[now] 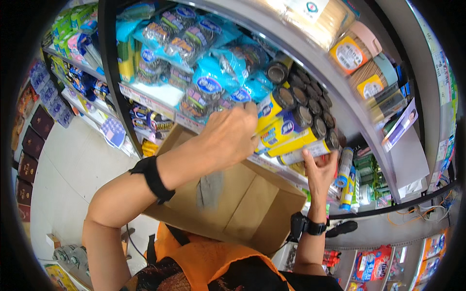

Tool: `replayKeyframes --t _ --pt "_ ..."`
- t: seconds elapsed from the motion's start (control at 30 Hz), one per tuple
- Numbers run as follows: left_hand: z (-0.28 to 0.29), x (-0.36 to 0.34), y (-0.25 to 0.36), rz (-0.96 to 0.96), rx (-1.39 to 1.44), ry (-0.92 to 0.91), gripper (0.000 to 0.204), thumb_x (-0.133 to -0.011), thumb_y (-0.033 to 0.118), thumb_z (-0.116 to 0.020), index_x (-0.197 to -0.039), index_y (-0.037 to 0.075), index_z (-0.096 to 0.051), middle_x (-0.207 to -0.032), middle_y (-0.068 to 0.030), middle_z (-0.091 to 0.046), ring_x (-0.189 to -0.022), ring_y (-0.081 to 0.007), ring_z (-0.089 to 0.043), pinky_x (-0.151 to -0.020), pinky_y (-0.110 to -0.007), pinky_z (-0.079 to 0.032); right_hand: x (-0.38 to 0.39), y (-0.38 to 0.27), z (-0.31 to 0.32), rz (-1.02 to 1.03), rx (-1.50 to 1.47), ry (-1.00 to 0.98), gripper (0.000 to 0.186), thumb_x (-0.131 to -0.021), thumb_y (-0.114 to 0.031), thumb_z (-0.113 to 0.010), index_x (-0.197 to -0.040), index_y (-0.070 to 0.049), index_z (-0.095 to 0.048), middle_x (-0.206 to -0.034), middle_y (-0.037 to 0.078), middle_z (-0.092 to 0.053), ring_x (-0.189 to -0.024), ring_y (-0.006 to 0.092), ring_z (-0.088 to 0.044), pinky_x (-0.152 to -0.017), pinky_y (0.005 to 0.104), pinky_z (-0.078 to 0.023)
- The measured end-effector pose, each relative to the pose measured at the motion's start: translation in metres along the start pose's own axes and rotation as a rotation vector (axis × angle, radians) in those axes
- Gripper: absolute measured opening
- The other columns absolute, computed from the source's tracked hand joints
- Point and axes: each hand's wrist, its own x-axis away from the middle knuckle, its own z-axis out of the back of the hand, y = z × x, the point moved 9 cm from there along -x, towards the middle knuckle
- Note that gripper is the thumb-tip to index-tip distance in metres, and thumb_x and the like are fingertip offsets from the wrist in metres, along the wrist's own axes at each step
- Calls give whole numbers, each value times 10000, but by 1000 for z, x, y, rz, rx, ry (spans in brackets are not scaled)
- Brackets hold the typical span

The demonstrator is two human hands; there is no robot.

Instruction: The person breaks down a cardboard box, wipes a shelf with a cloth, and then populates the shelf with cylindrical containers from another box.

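A stack of yellow-wrapped rolls with dark round ends, which look like bin-bag rolls [286, 131], fills the shelf in front of me. My left hand [232, 130] is at the stack's left side, its fingers curled and closed against the rolls. What its fingertips hold, if anything, is hidden. My right hand [319, 173] grips the end of the nearest roll [310, 149], thumb on top and fingers around its lower side. Beneath my hands stands an open cardboard box [247, 201] with a grey cloth-like piece [209, 190] inside.
Blue packs of dark scourers [187, 41] crowd the shelf at the left. Toothpick tubs [354, 51] stand on the upper shelf at right. Slim yellow and blue tubes [347, 189] sit right of my right hand. A dark shelf post [112, 72] rises at left.
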Motion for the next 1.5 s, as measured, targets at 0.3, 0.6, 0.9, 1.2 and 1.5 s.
replayKeyframes --t 0.3,0.6,0.9,1.2,1.5 --pt "-28 -6 -16 128 51 210 500 -717 242 -767 -1051 -27 -509 -763 -232 -658 -693 -416 -650 -622 -482 -515 6 9 -12 -40 -56 -30 519 -860 -130 -716 -1254 -23 -395 -996 109 -623 -642 95 -584 -450 210 -430" --pt "-22 5 -17 184 133 309 463 -694 227 -744 -1036 12 -518 -867 -224 -639 -793 -395 -637 -670 -449 -511 21 0 -8 151 -6 131 514 -835 -124 -744 -1226 15 -439 -1034 134 -633 -876 157 -623 -739 281 -511" --pt "52 40 20 -79 333 542 535 -712 147 -735 -1103 -61 -433 -912 -184 -558 -774 -370 -618 -660 -428 -495 23 3 3 208 -60 214 511 -867 -84 -702 -1276 13 -413 -1108 137 -598 -959 184 -599 -853 308 -483" --pt "38 55 15 549 1609 -333 552 -945 399 -567 -1308 43 -353 -977 -121 -570 -687 -181 -630 -513 -306 -532 40 15 10 86 -146 380 467 -920 -131 -646 -1276 3 -377 -1087 124 -581 -867 156 -596 -688 248 -514" --pt "74 -17 -3 165 1029 -135 678 -854 303 -675 -1403 37 -380 -987 -49 -568 -750 -67 -518 -610 -199 -396 49 7 36 205 -180 482 363 -944 -181 -618 -1207 -10 -436 -976 85 -582 -675 100 -520 -547 224 -429"
